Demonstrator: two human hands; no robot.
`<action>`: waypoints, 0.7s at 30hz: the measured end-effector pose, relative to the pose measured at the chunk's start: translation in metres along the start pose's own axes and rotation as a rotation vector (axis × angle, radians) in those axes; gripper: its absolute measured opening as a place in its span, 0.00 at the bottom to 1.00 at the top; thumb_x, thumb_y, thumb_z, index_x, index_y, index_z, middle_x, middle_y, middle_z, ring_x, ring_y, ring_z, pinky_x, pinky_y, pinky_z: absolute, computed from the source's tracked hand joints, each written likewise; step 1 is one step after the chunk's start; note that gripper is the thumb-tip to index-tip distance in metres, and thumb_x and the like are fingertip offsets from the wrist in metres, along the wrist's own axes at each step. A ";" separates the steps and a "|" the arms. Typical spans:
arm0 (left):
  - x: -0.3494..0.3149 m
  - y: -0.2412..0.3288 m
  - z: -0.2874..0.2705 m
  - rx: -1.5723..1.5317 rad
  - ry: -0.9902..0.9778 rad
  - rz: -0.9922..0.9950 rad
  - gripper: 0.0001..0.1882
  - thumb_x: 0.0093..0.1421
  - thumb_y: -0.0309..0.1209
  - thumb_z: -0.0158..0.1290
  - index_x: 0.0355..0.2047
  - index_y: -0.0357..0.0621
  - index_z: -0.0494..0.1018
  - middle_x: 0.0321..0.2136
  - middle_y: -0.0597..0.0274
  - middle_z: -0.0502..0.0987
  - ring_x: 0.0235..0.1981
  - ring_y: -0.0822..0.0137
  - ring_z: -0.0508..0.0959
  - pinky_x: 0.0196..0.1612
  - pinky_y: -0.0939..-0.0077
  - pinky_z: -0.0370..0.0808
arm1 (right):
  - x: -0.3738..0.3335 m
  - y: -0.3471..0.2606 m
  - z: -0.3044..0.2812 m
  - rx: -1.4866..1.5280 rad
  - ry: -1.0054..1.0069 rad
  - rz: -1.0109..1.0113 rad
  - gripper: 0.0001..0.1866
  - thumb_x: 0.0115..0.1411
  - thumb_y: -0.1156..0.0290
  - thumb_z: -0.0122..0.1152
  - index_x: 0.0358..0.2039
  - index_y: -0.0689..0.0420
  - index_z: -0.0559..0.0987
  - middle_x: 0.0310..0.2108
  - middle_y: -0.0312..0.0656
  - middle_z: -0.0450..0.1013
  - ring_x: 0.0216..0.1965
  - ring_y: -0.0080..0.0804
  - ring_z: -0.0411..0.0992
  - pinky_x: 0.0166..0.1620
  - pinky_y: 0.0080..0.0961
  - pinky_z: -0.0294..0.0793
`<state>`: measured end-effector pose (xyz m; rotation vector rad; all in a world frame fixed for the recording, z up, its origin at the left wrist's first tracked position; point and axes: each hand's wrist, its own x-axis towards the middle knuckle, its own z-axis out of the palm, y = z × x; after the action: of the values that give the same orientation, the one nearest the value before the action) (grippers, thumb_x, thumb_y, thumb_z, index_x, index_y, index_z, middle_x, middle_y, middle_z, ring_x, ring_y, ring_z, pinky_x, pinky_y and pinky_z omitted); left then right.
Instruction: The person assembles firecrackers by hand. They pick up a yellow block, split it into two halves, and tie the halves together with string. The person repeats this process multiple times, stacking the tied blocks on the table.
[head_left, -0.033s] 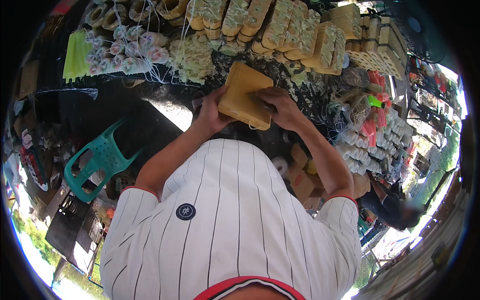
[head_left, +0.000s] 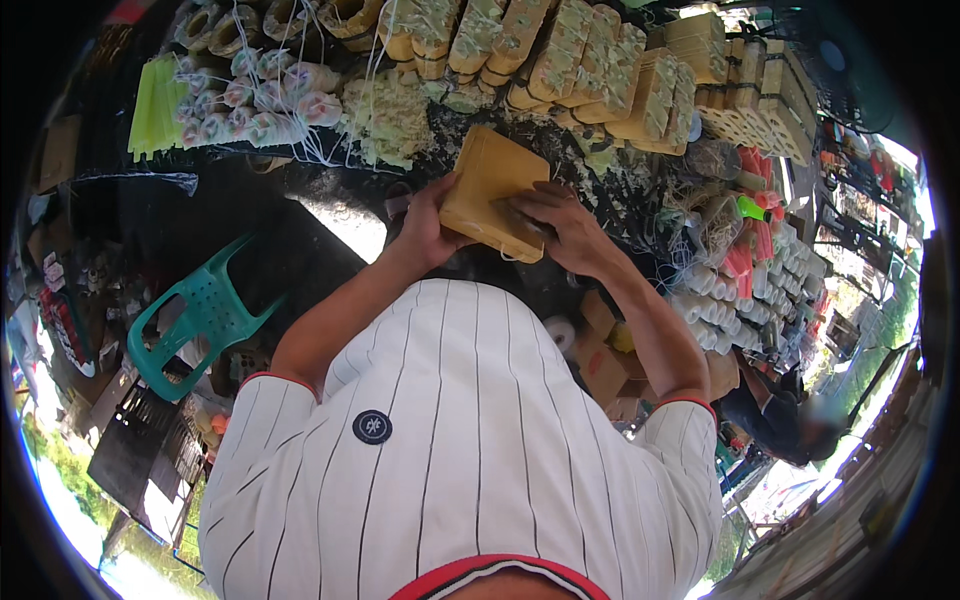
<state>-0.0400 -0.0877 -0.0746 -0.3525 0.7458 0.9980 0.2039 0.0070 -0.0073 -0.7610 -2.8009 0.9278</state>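
Observation:
A tan, brick-shaped block (head_left: pixel 484 170) with rounded edges is held up in front of my chest, tilted. Wrapped round its left edge is my left hand (head_left: pixel 430 218), thumb on the near side. My right hand (head_left: pixel 562 222) lies over the block's right part, its fingers bent together against the face. Something small and dark shows beneath those fingers; its kind is hidden. A thin pale loop hangs at the block's lower edge.
Beyond the block, tan bundled blocks (head_left: pixel 560 60) with crusted tops stand in a row. Plastic-wrapped rolls (head_left: pixel 268 95) and yellow-green strips (head_left: pixel 157 108) lie at far left. A green plastic chair (head_left: pixel 205 310) stands left; white rolls (head_left: pixel 715 310) and a person (head_left: pixel 780 420) are at right.
My right hand has shifted slightly down and to the right over the block's face. My left hand keeps its grip, and the block stays nearly in place.

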 end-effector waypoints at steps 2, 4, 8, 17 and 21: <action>0.001 -0.005 -0.005 0.003 0.066 0.020 0.28 0.76 0.51 0.41 0.63 0.43 0.69 0.57 0.52 0.78 0.58 0.51 0.80 0.57 0.44 0.80 | 0.008 -0.044 -0.014 0.121 -0.069 0.044 0.30 0.57 0.82 0.63 0.63 0.60 0.77 0.58 0.54 0.77 0.58 0.56 0.75 0.60 0.41 0.75; -0.004 -0.007 0.002 0.047 0.166 0.039 0.29 0.77 0.51 0.38 0.64 0.42 0.69 0.57 0.51 0.78 0.58 0.49 0.80 0.58 0.43 0.80 | 0.024 -0.062 -0.010 0.182 -0.112 0.133 0.30 0.55 0.83 0.62 0.61 0.62 0.78 0.57 0.54 0.77 0.59 0.56 0.74 0.60 0.42 0.75; 0.003 -0.004 -0.001 0.002 0.223 0.034 0.30 0.78 0.52 0.34 0.65 0.41 0.67 0.58 0.48 0.76 0.58 0.46 0.79 0.59 0.40 0.79 | 0.095 -0.011 0.034 0.034 -0.143 0.392 0.27 0.54 0.81 0.60 0.56 0.66 0.79 0.55 0.57 0.77 0.57 0.58 0.75 0.58 0.45 0.76; 0.002 -0.004 -0.009 0.047 0.233 0.052 0.31 0.79 0.53 0.35 0.66 0.41 0.66 0.60 0.48 0.75 0.60 0.46 0.78 0.61 0.37 0.76 | 0.076 -0.001 0.040 -0.008 0.004 0.147 0.16 0.62 0.73 0.58 0.48 0.65 0.81 0.43 0.56 0.82 0.45 0.55 0.82 0.48 0.51 0.81; 0.002 -0.007 -0.008 0.061 0.161 0.062 0.30 0.78 0.52 0.37 0.64 0.40 0.67 0.59 0.48 0.76 0.59 0.46 0.79 0.58 0.39 0.79 | 0.132 0.050 0.061 -0.147 -0.185 0.397 0.19 0.62 0.72 0.58 0.53 0.64 0.79 0.43 0.55 0.81 0.45 0.58 0.81 0.46 0.50 0.83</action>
<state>-0.0371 -0.0947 -0.0822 -0.3618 0.9357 1.0115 0.0959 0.0730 -0.0950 -1.3553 -2.9602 0.8878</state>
